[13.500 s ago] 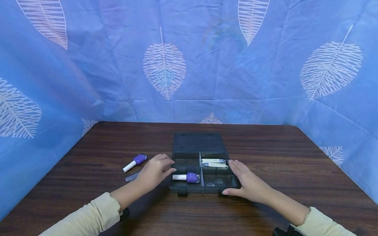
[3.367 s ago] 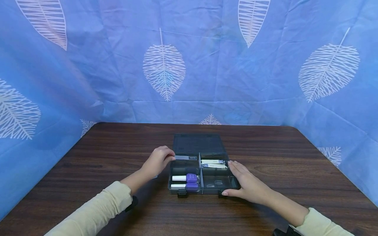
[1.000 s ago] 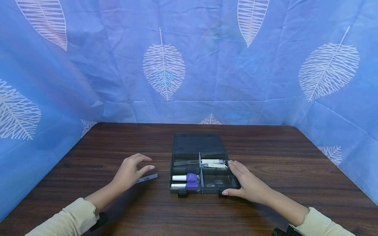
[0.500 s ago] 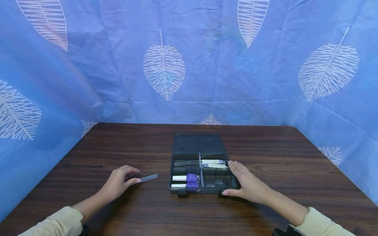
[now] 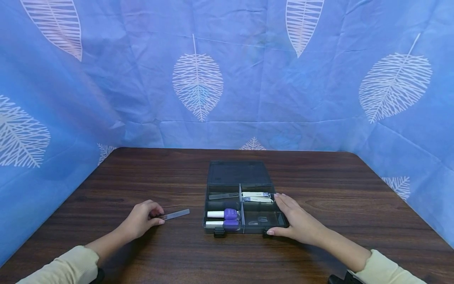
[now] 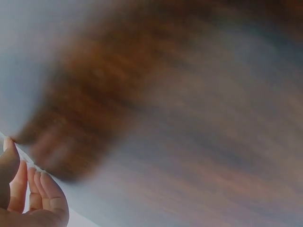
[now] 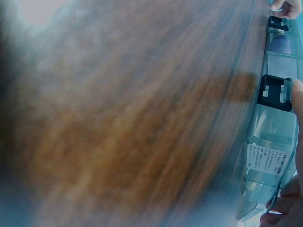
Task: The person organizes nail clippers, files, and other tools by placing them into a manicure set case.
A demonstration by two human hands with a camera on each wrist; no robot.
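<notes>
A dark see-through compartment box (image 5: 248, 228) lies open at mid-table, its lid (image 5: 237, 171) flat behind it. Two purple-capped bottles (image 5: 223, 214) fill the front left compartment, a grey file (image 5: 222, 195) lies in the back left one, and nail clippers (image 5: 256, 194) in the back right one. My left hand (image 5: 156, 218) is left of the box with fingers curled, pinching the near end of a second grey nail file (image 5: 175, 214) that lies on the table. My right hand (image 5: 283, 213) rests flat against the box's right side, thumb (image 7: 297, 94) by the front latch (image 7: 274, 92).
The dark wooden table (image 5: 319, 185) is fenced by blue leaf-print cloth (image 5: 198, 83) at the back and both sides. The left wrist view is blurred, with only curled fingers (image 6: 28, 189) at its bottom left corner.
My left hand has left the box, dropped to the table on the left and closed its fingers on the end of the loose nail file. The right hand and box have not moved.
</notes>
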